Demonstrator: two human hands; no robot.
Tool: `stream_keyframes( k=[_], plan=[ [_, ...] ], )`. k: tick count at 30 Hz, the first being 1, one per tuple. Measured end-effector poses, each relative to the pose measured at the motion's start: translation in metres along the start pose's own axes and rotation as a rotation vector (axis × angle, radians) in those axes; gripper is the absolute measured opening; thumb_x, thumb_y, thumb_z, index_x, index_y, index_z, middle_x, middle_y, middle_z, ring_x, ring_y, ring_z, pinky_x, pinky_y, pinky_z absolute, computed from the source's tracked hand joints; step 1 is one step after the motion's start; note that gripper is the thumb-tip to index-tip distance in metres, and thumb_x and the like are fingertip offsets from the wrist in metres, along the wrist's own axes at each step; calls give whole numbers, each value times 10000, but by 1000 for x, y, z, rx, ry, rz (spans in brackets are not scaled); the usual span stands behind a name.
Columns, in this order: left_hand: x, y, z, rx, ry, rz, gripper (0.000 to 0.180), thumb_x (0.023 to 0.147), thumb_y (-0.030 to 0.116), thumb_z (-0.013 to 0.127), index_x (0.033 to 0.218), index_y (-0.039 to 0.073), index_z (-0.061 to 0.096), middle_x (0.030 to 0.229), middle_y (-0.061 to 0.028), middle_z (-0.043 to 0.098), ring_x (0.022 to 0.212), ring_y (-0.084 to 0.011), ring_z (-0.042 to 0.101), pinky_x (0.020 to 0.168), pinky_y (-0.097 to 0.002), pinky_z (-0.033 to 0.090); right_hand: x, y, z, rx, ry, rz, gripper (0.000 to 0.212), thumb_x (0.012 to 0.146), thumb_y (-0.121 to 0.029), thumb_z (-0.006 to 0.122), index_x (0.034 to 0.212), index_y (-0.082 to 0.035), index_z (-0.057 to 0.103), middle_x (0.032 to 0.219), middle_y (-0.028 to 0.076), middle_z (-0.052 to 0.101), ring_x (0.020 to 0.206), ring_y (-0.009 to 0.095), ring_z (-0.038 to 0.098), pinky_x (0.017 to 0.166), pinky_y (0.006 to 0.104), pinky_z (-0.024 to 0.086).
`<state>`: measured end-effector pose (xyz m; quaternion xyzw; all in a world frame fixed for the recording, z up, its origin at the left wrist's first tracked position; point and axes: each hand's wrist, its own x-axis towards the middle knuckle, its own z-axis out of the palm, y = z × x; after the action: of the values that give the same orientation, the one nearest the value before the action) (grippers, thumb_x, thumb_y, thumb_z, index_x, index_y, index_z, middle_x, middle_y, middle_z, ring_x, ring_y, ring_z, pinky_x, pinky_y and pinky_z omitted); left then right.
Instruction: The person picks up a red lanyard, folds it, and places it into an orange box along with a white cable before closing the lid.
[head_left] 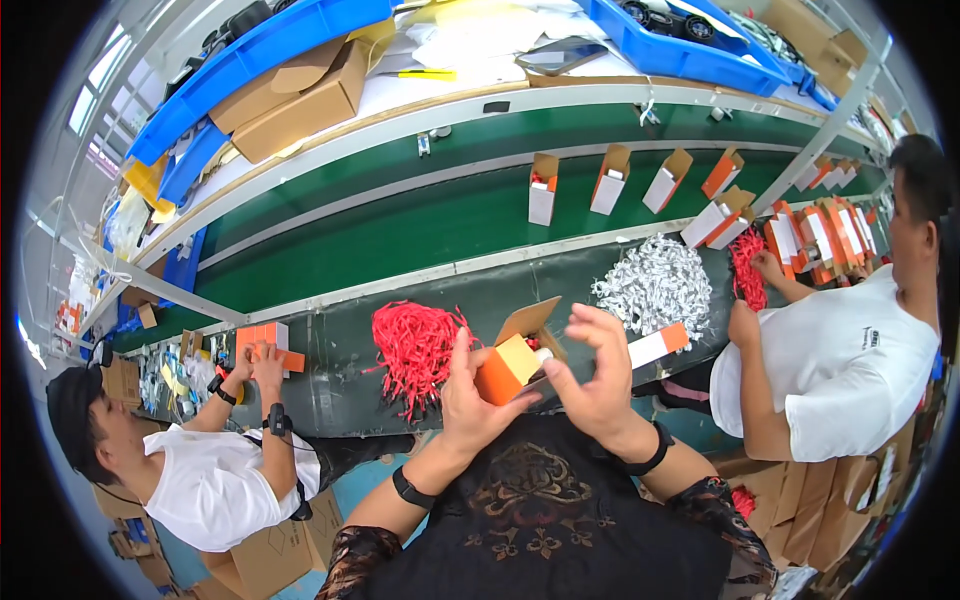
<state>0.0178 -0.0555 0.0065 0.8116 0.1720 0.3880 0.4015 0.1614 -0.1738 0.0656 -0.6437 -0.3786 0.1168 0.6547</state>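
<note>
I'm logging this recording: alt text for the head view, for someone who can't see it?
A person's left hand holds a small open orange box, the right hand spread beside it, at a dark workbench. A red heap and a silver-white heap lie on it, with a co-worker on the left and a co-worker on the right.

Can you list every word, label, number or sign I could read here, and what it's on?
Nothing reads clearly.
White shirt, right: small dark print, too blurred to read.
Black shirt: ornate gold pattern, no legible word.
Box in the left hand: no lettering visible.
Carton, lower left: faint diamond mark, too small to read.
</note>
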Motion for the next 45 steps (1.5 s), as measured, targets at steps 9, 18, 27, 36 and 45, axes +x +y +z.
stream_keyframes(
  k=[9, 18, 27, 36, 45],
  plan=[
    [1, -18, 2, 217, 172, 174, 1092, 648, 222, 920, 1445, -88, 242, 1048, -163, 669, 890, -303, 686, 765, -386, 553, 0, -12, 4, -871, -216, -355, 612, 891, -605, 560, 1186, -83, 680, 1466, 291, 359, 1313, 468, 406, 1061, 616, 294],
    [2, -22, -4, 205, 101, 224, 1045, 725, 270, 875, 1456, -91, 220, 1052, -183, 664, 894, -322, 677, 785, -409, 546, 17, 7, 12, -557, -366, -188, 719, 743, -638, 731, 1171, -62, 689, 1479, 316, 329, 1317, 482, 411, 1059, 526, 363],
    [0, -30, -6, -93, 69, 71, 998, 724, 210, 878, 1456, -18, 238, 1201, -227, 562, 1026, -355, 633, 861, -424, 530, 9, 22, 3, -94, -222, -164, 609, 723, -250, 865, 1238, -33, 623, 1440, 235, 421, 1204, 349, 577, 989, 431, 484],
    [30, -15, -20, -399, -282, 24, 607, 774, 125, 824, 1268, 83, 474, 1170, -157, 501, 1041, -280, 579, 795, -357, 544, 10, 61, 21, 246, -252, -358, 356, 793, -243, 818, 1029, -5, 698, 1363, 230, 455, 1164, 336, 589, 974, 430, 489],
    [54, -12, -40, -398, -503, 42, 565, 793, 165, 814, 1261, 113, 500, 1259, -166, 452, 1123, -293, 532, 891, -387, 506, 17, 37, 26, 622, -212, -25, 1045, 687, -118, 904, 1495, -84, 244, 1266, 108, 487, 1215, 240, 496, 1071, 410, 366]
  ],
)
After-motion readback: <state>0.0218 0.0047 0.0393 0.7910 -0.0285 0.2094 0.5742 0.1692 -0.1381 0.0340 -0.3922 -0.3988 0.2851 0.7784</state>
